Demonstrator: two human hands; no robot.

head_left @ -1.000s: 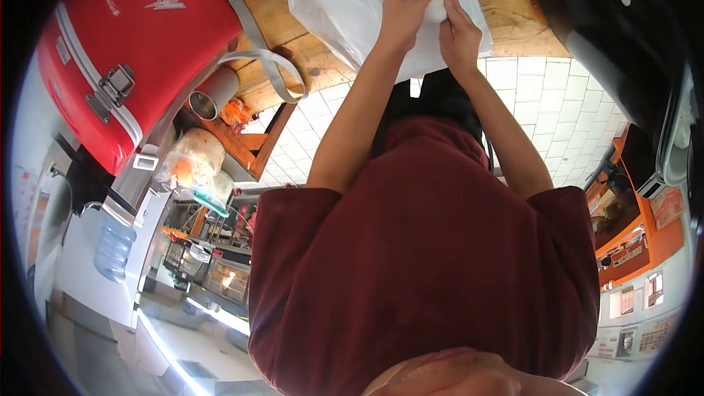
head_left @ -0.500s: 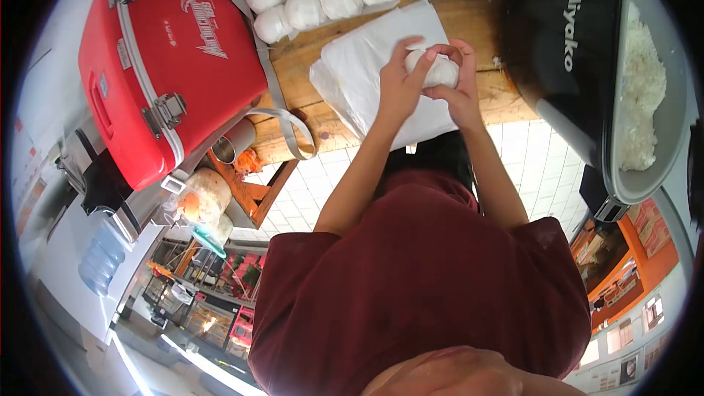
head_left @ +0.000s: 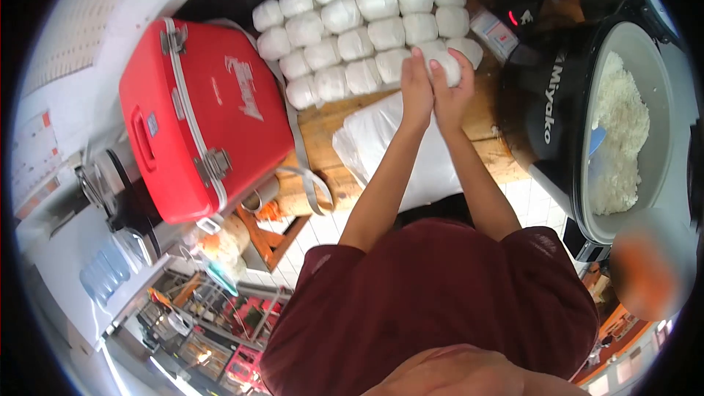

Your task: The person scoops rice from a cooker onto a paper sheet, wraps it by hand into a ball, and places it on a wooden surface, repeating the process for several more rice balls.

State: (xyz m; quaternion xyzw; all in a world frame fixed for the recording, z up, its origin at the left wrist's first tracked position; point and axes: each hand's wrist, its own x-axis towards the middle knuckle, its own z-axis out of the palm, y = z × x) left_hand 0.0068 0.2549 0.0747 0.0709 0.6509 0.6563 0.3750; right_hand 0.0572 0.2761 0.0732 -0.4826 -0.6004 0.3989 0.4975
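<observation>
A white wrapped bundle [head_left: 444, 67] is in my hands, above the near right part of the rows of similar white bundles [head_left: 356, 44]. My right hand [head_left: 453, 88] curls round its right and lower side. My left hand [head_left: 417, 88] presses against its left side, fingers together. A stack of white wrapping sheets [head_left: 418, 169] lies on the wooden table [head_left: 330, 121] below my wrists.
On the left stands a red cooler box [head_left: 209, 117] with a strap [head_left: 317, 189] hanging beside it. A black rice cooker [head_left: 546, 103] at the right holds white rice [head_left: 620, 132] and a blue scoop [head_left: 597, 140]. A small packet [head_left: 494, 34] lies behind it.
Both hands have moved with the bundle from over the sheets, away from my body, to the rows of bundles. The view has shifted, showing more rows and the blue scoop.
</observation>
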